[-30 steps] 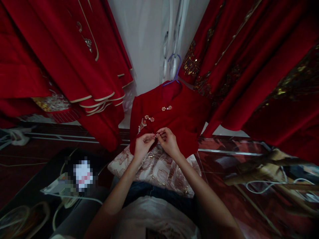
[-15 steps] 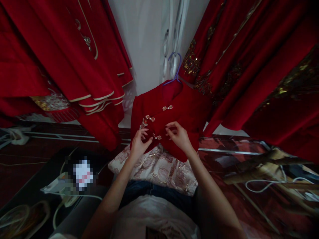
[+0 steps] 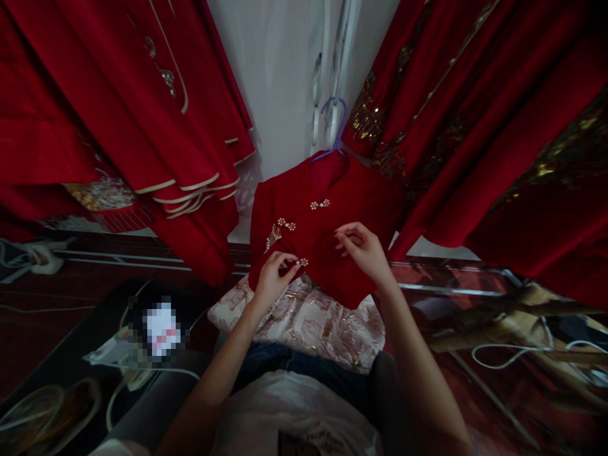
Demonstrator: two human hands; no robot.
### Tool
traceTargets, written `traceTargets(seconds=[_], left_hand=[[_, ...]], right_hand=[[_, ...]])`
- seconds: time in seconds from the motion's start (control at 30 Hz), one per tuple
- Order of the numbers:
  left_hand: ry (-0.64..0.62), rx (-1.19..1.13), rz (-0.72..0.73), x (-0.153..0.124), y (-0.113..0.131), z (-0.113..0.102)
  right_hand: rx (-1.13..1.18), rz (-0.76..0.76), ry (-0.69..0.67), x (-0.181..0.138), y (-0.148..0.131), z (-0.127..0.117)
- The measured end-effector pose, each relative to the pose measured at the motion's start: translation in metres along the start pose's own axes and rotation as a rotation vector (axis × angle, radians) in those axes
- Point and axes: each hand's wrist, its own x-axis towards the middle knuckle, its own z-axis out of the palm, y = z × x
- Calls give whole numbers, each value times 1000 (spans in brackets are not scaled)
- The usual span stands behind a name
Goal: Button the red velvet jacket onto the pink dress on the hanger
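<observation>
A short red jacket (image 3: pixel 294 190) hangs in front of me on a purple hanger (image 3: pixel 336 145), its lower part over my lap. Jewelled, flower-shaped clasps, one of them the upper clasp (image 3: pixel 320 204), decorate its front, with a beaded ornament (image 3: pixel 274 234) at the left. At the lower clasp (image 3: pixel 303 262), my left hand (image 3: pixel 273 277) pinches with thumb and forefinger, hiding the clasp's left part. My right hand (image 3: pixel 365 250) is over the jacket's right side, thumb and fingertips pressed together. Anything between those fingertips is too small to make out.
Red garments (image 3: pixel 190 139) hang at the left, and sequined red ones (image 3: pixel 456 152) at the right. Patterned pale fabric (image 3: pixel 327 329) covers my lap. Beside me at the left are cables and a dark surface (image 3: pixel 71 342); wooden pieces (image 3: pixel 494 329) lie at the right.
My right hand has moved right and slightly up, away from the lower clasp. My left hand has shifted right, its thumb and forefinger closing at that clasp.
</observation>
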Motion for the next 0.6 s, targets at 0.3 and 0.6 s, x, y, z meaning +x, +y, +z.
traceTargets(seconds=[0.3,0.6], left_hand=[[42,29,30,6,1,7],[100,42,46,5,11,14]], right_hand=[[6,9,-20,1,4,-7],[1,25,-26,0,4,-9]])
